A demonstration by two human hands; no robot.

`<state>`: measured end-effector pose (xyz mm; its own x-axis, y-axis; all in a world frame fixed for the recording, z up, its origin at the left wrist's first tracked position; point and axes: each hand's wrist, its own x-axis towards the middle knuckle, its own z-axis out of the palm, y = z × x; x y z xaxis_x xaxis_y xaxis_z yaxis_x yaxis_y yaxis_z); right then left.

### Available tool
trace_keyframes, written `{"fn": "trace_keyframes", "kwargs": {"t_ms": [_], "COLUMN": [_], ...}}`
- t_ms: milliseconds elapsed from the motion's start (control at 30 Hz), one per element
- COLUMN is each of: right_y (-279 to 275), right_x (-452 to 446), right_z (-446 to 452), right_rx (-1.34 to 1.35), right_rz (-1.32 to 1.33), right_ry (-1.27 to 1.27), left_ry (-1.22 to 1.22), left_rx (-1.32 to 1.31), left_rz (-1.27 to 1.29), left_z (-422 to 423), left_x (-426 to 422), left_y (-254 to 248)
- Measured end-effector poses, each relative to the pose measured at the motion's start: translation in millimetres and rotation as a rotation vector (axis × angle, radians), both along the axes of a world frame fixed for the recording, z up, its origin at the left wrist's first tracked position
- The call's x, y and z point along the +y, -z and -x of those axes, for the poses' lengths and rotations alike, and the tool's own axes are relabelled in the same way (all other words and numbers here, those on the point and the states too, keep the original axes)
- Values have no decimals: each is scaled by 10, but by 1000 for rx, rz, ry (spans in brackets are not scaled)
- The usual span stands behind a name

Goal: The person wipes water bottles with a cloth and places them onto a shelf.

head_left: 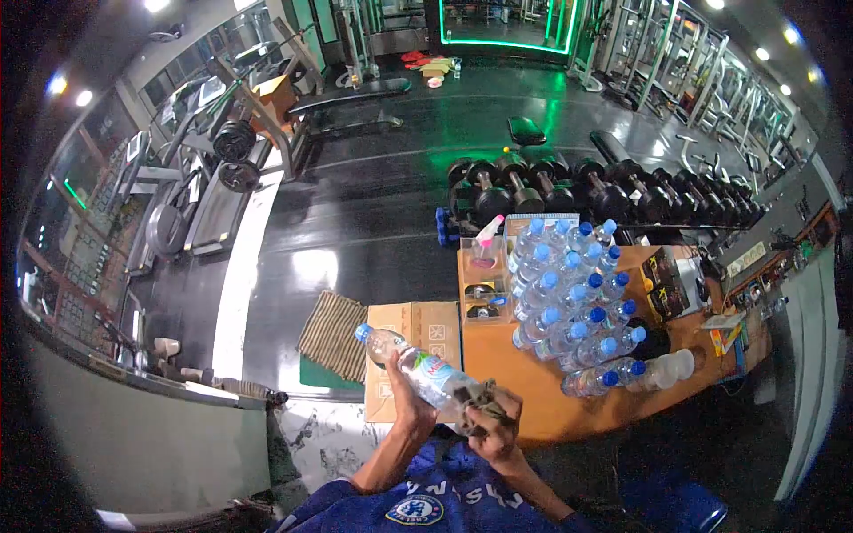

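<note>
A clear plastic bottle point(428, 371) with a blue cap and a printed label is held at a slant in front of my chest, its cap toward the upper left. My left hand point(410, 401) is wrapped round its upper part. At the bottle's base my right hand point(495, 425) grips a crumpled brown-grey cloth point(475, 405) and presses it against the plastic. Beyond the bottle lies a cardboard box point(416, 320). Several more capped bottles point(577, 293) stand in a group on the wooden desk point(502, 382), and a few lie on their sides near its front edge.
A striped mat point(332, 336) is left of the cardboard. On the desk are a clear organizer point(484, 306), a spray bottle point(487, 233) and dark boxes point(662, 280). Behind it runs a dumbbell rack point(586, 191). Treadmills point(218, 209) stand at left, a blue chair point(680, 508) at lower right.
</note>
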<state>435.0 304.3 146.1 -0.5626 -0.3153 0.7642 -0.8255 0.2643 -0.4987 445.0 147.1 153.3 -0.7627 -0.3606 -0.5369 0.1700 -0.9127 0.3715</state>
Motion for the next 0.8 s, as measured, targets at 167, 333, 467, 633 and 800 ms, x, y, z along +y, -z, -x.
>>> {"fn": "trace_keyframes", "kwargs": {"t_ms": [167,333,467,633,800], "right_y": [54,172,79,98,-154], "right_x": [52,114,5,17,262], "right_z": [134,-43,11,29,-69], "right_rx": [-379,-18,-21,-338,122], "right_rz": [16,72,32,258,-90], "right_ry": [91,-17,66,244,-26], "left_ry": [-26,-74,-78,-46,-23], "left_rx": [40,27,-20,-4,19], "left_rz": [16,100,90,75,34], "left_z": [19,45,62,8,55], "left_x": [-46,30,68,81,190], "left_y": [-87,-55,-133,-147,-271]}}
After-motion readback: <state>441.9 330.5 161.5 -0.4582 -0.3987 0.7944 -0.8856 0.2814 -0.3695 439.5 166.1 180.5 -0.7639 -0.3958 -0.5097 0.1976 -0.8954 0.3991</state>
